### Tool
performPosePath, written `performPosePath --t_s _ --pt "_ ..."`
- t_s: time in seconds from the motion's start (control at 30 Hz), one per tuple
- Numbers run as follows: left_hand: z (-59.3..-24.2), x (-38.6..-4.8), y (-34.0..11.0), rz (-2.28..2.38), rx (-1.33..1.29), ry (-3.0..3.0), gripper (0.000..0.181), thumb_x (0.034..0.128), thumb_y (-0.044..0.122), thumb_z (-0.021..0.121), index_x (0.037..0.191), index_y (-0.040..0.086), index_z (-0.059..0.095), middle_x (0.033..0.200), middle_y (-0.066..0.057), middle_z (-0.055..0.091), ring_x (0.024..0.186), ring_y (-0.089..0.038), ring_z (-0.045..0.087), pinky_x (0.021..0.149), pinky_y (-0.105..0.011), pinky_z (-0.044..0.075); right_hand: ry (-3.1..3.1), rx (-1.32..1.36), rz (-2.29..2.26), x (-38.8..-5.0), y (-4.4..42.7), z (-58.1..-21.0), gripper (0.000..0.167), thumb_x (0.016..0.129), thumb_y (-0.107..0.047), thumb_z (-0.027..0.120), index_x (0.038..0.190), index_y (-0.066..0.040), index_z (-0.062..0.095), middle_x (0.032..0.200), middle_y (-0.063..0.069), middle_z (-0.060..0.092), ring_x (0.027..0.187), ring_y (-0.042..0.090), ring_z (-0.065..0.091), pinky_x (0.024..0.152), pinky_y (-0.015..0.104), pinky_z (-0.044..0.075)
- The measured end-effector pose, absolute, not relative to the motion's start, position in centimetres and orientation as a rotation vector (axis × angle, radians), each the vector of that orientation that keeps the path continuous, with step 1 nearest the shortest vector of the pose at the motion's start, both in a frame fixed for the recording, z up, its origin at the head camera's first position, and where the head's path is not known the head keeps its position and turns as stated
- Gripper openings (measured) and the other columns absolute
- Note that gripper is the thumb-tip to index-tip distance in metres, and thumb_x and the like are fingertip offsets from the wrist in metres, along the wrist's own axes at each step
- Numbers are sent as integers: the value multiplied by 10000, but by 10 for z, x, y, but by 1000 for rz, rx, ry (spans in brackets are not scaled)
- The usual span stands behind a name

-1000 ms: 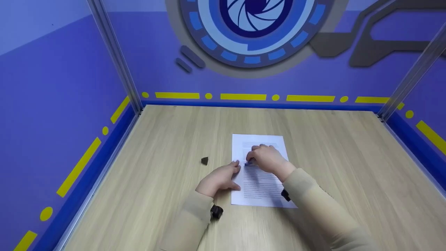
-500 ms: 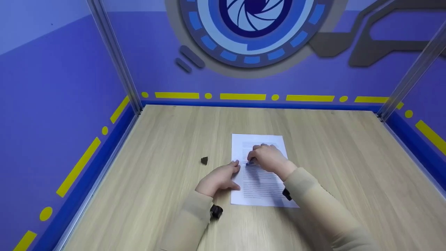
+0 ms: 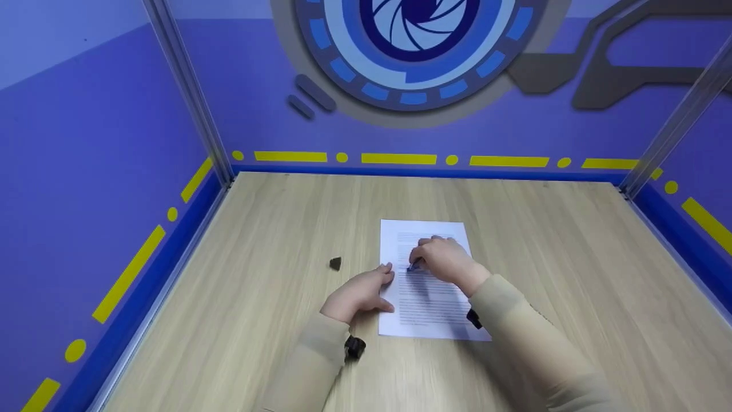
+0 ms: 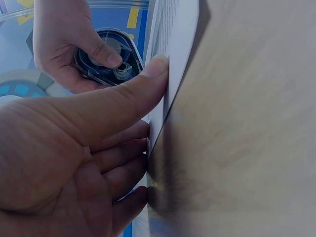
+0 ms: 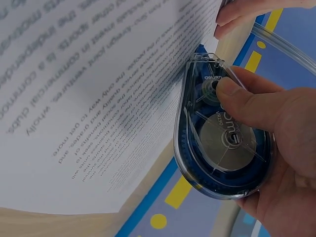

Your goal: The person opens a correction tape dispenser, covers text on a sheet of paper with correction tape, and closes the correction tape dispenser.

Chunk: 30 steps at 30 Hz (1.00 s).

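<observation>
A printed sheet of paper [image 3: 391, 320] lies flat on the wooden table. My right hand [image 3: 445, 260] pinches a correction tape [image 5: 217, 158], a clear case with dark blue works inside, thumb on its side. Its tip touches the printed lines toward the left of the text. My left hand [image 3: 357, 293] rests at the sheet's left edge, thumb and fingertips on the paper, fingers fairly straight. In the left wrist view the left thumb [image 4: 133, 89] lies on the paper's edge. The right hand hides part of the text in the head view.
A small dark angular piece [image 3: 335, 263] lies on the table [image 3: 274, 246] left of the sheet. Blue-purple panels with yellow marks [image 3: 399, 159] stand behind and at both sides. Metal posts [image 3: 191, 86] rise at the back corners.
My right hand has slid a little to the right across the sheet with the correction tape in it. The left hand has stayed in place.
</observation>
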<state>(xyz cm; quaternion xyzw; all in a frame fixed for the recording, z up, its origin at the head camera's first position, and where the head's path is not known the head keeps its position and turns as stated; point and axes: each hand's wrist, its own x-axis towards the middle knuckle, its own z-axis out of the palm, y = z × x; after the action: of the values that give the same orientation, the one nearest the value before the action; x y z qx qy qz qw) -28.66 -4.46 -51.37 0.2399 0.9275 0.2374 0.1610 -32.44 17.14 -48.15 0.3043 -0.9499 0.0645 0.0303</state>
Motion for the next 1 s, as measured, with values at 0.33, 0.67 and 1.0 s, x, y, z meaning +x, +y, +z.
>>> performPosePath --t_s 0.33,0.67,1.0 --pt "-512 -286 -44 686 687 2649 805 850 211 845 1524 0 459 1680 -124 329 1557 -293 333 1290 -396 298 -2949 943 207 -324 176 -479 181 899 -16 747 1021 -130 814 1001 45 768 955 287 734 876 517 614" --pt "-514 -287 -44 674 679 2653 809 849 226 848 1522 -1 461 1678 -116 336 1558 -291 333 1288 -400 302 -2971 921 206 -324 180 -478 186 901 -24 742 1027 -143 810 1010 40 761 971 299 729 874 537 607" --pt "-512 -285 -45 738 654 2625 804 855 191 841 1530 3 449 1684 -114 325 1572 -274 306 1299 -389 278 -2935 941 197 -325 184 -480 178 894 -28 750 1004 -153 813 998 42 766 947 310 730 833 532 607"
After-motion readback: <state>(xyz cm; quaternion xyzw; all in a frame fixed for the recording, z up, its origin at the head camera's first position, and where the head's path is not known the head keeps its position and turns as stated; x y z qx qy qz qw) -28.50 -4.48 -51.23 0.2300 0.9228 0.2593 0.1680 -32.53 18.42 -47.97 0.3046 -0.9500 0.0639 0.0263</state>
